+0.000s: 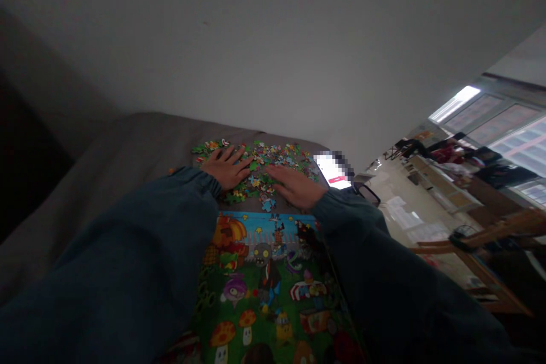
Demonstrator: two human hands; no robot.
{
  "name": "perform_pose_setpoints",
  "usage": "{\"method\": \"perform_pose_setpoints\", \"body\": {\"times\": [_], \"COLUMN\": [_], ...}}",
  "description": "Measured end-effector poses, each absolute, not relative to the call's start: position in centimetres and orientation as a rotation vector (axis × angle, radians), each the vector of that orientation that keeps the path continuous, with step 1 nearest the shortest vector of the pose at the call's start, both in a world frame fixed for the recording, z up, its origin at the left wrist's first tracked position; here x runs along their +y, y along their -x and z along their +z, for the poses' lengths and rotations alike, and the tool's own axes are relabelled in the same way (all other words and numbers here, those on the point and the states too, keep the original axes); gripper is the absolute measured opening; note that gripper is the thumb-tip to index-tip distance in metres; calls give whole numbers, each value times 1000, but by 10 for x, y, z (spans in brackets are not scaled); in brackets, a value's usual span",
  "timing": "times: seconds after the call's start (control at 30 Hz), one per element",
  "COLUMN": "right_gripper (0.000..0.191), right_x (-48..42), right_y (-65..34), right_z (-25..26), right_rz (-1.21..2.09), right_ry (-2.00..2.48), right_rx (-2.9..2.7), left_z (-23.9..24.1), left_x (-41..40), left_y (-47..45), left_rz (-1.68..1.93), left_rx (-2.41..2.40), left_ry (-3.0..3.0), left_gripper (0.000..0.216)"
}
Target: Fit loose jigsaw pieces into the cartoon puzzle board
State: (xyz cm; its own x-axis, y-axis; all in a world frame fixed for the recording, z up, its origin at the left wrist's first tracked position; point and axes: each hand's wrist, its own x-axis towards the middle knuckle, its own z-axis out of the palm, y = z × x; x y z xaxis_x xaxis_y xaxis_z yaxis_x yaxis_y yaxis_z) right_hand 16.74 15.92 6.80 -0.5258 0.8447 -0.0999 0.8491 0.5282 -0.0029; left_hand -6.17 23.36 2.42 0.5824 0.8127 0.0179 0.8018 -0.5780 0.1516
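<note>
My left hand [228, 168] lies flat with fingers spread on a heap of small colourful jigsaw pieces [273, 156] on a grey surface [140, 148]. My right hand [294, 186] also rests flat on the pieces, fingers stretched out toward the left hand. Neither hand grips anything. Both arms wear dark blue sleeves. Closer to me, between the arms, lies a bright cartoon picture [264, 278] with mushrooms, plants and a grey figure. A lone blue piece [268, 203] sits just above its top edge.
A lit screen [335, 170] glows to the right of the pieces, beside a dark rounded object [370, 193]. A plain white wall stands behind. At the far right the room opens out with wooden furniture [482, 250], clutter and windows [507, 131].
</note>
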Motion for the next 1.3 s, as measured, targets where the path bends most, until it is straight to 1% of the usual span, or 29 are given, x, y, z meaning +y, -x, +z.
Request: {"method": "perform_pose_setpoints", "body": {"times": [0.1,0.17,0.23,0.37,0.53,0.67,0.8,0.93,1.13,1.3], "right_gripper": [63,68,68,68,65,60,64,68,72,68], "right_x": [195,212,221,216,202,197,204,225,264,275], "right_y": [-164,-164,-166,-174,-191,-205,-210,-197,-161,-138], "right_z": [63,53,42,31,31,29,32,37,27,10], "right_rz": [74,71,30,-77,-172,-165,-92,58,2,-50], "right_ry": [-1820,-1920,-1972,-1924,-1829,-1838,-1846,-1883,-1959,-2044], "right_rx": [2505,2414,2349,2364,2469,2516,2594,2570,2523,2426], "left_z": [25,25,24,22,18,19,20,20,22,20], "left_x": [233,232,232,230,230,228,227,226,223,222], "left_y": [61,62,62,62,63,65,66,67,67,66], "left_rz": [143,153,143,190,121,88,72,73,69,92], "left_rx": [1390,1395,1401,1373,1403,1421,1410,1432,1447,1454], "left_ry": [-2682,-2684,-2687,-2675,-2687,-2711,-2740,-2752,-2769,-2755], "left_gripper": [56,56,56,57,58,58,58,57,55,54]}}
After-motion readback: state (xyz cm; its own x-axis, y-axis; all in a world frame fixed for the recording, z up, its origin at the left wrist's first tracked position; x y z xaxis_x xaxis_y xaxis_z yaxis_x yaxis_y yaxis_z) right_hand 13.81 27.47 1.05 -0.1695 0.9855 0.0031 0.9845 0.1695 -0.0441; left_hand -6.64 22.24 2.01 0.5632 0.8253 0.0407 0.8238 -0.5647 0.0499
